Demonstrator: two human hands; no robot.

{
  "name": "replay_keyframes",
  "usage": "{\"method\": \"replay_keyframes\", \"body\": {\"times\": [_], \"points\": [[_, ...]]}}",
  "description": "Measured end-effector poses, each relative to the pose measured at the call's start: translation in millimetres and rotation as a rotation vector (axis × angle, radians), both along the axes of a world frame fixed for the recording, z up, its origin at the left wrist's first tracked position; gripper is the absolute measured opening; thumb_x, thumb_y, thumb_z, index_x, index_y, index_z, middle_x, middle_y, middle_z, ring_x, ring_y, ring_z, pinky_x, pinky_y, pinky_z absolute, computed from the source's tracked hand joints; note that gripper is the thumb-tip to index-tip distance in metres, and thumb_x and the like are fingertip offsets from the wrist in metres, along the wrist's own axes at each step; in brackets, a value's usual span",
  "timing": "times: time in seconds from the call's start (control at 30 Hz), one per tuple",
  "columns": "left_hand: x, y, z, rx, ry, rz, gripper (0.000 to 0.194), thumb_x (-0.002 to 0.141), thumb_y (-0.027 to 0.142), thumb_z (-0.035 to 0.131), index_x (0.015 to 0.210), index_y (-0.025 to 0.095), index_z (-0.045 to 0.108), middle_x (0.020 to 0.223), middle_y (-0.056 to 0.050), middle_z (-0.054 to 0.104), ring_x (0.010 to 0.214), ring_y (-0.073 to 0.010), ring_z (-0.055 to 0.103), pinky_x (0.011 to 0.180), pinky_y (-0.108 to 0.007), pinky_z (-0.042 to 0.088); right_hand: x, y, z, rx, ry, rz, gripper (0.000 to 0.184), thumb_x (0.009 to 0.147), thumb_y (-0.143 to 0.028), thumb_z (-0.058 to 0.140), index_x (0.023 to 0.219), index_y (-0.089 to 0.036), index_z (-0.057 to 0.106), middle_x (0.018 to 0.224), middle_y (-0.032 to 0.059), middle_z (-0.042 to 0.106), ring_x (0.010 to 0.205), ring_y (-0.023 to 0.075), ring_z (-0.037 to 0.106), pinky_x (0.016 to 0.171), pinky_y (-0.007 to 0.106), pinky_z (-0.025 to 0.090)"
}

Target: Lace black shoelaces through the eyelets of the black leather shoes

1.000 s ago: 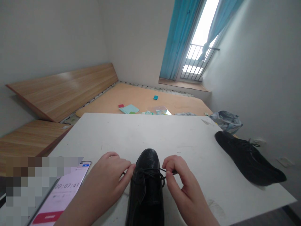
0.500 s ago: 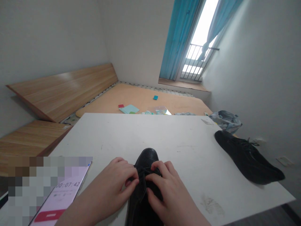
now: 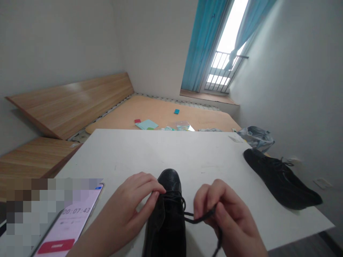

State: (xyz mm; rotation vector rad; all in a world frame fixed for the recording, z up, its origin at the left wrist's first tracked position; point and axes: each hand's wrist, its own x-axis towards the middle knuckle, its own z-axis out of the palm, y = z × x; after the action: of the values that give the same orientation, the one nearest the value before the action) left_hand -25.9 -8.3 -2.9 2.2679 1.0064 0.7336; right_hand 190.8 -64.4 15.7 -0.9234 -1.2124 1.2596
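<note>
A black leather lace-up shoe (image 3: 167, 225) stands on the white table (image 3: 160, 153), its toe pointing away from me. My left hand (image 3: 128, 207) lies against its left side, with the fingertips at the top of the lacing, apparently pinching the lace. My right hand (image 3: 225, 217) is to the right of the shoe and pinches a black shoelace (image 3: 199, 219), which runs from the eyelets into my fingers. Its loose end hangs below my hand. My hands hide part of the lacing.
A phone (image 3: 69, 223) showing a timer lies at the table's left edge. A second black shoe (image 3: 278, 178) lies on its side at the right. A plastic bag sits beyond it. Wooden boards, a mat with scattered papers and a curtained balcony door lie beyond the table.
My right hand has moved right, off the shoe, drawing the lace out with it. My left hand has shifted slightly but remains at the lacing. The shoe has not moved.
</note>
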Motion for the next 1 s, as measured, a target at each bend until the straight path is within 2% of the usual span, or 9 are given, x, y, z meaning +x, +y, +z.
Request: {"method": "replay_keyframes", "body": {"times": [0.17,0.27,0.37,0.47,0.57,0.67,0.77,0.87,1.0], "points": [[5.8,-11.0,2.6,-0.169,-0.182,-0.146,0.026,0.096,0.020,0.041,0.108,0.027,0.063,0.102,-0.001,0.068,0.097,-0.0177,0.060,0.088,-0.027,0.046,-9.7,3.3,16.6,0.022,0.139,0.036,0.025,0.085,-0.050,0.067,0.076,-0.027,0.061,0.071,0.0000,0.054,0.057,0.0138,0.040,0.051,0.026,0.034],[14.0,-15.6,-0.9,-0.309,-0.241,-0.216,0.024,0.098,0.028,0.043,0.096,0.026,0.067,0.084,0.001,0.067,0.081,-0.0151,0.061,0.077,-0.025,0.046,-22.4,12.8,19.8,0.039,0.088,0.090,0.023,0.087,-0.046,0.067,0.079,-0.025,0.062,0.069,0.0003,0.055,0.060,0.0141,0.046,0.054,0.026,0.038],[20.0,-13.7,-8.3,-0.466,-0.387,-0.120,0.036,0.100,0.040,0.039,0.082,0.021,0.064,0.066,0.002,0.056,0.064,-0.0135,0.055,0.062,-0.024,0.044,-28.2,25.5,17.6,-0.037,0.107,0.051,0.023,0.087,-0.043,0.069,0.080,-0.022,0.061,0.060,-0.0040,0.047,0.053,0.0104,0.038,0.048,0.022,0.030],[22.9,-9.0,-14.7,-0.557,-0.524,0.047,0.031,0.099,0.044,0.039,0.106,0.021,0.059,0.066,0.004,0.052,0.064,-0.0141,0.054,0.064,-0.025,0.046,-25.7,39.8,11.5,-0.156,0.252,0.070,0.021,0.089,-0.039,0.067,0.084,-0.020,0.060,0.052,-0.0091,0.034,0.048,0.0078,0.023,0.045,0.020,0.020],[25.4,-8.2,-16.1,-0.500,-0.474,0.076,0.041,0.098,0.036,0.042,0.137,0.025,0.037,0.076,0.004,0.055,0.075,-0.0148,0.057,0.078,-0.029,0.046,-21.2,52.8,6.1,-0.269,0.435,0.127,0.020,0.089,-0.034,0.065,0.081,-0.018,0.058,0.050,-0.0104,0.030,0.048,0.0081,0.016,0.045,0.020,0.018],[30.3,-12.0,-14.4,-0.405,-0.339,0.006,0.043,0.097,0.030,0.040,0.139,0.025,0.032,0.084,0.003,0.057,0.080,-0.0152,0.058,0.081,-0.029,0.045,-19.5,60.4,7.0,-0.321,0.566,0.120,0.030,0.084,-0.032,0.071,0.068,-0.018,0.049,0.050,-0.0103,0.029,0.049,0.0082,0.014,0.044,0.019,0.018],[38.4,-16.4,-14.6,-0.299,-0.137,-0.043,0.028,0.091,0.023,0.045,0.119,0.023,0.047,0.085,0.001,0.059,0.079,-0.0170,0.057,0.076,-0.029,0.046,-23.5,59.9,16.4,-0.289,0.565,0.051,0.037,0.081,-0.034,0.073,0.063,-0.019,0.043,0.050,-0.0102,0.029,0.049,0.0081,0.014,0.043,0.019,0.019],[47.3,-19.0,-19.1,-0.209,0.021,-0.049,0.004,0.088,0.022,0.050,0.090,0.022,0.053,0.085,-0.003,0.061,0.081,-0.0203,0.056,0.074,-0.032,0.045,-34.9,55.4,27.7,-0.215,0.451,-0.012,0.025,0.082,-0.035,0.068,0.070,-0.020,0.052,0.049,-0.0108,0.028,0.047,0.0081,0.014,0.042,0.021,0.018],[53.4,-19.1,-27.7,-0.148,-0.044,-0.041,0.022,0.096,0.025,0.037,0.080,0.021,0.052,0.088,-0.006,0.064,0.086,-0.0216,0.057,0.079,-0.034,0.043,-50.0,58.6,28.4,-0.151,0.295,0.025,0.017,0.083,-0.035,0.065,0.080,-0.019,0.060,0.048,-0.0100,0.034,0.046,0.0075,0.021,0.043,0.021,0.015]]}}
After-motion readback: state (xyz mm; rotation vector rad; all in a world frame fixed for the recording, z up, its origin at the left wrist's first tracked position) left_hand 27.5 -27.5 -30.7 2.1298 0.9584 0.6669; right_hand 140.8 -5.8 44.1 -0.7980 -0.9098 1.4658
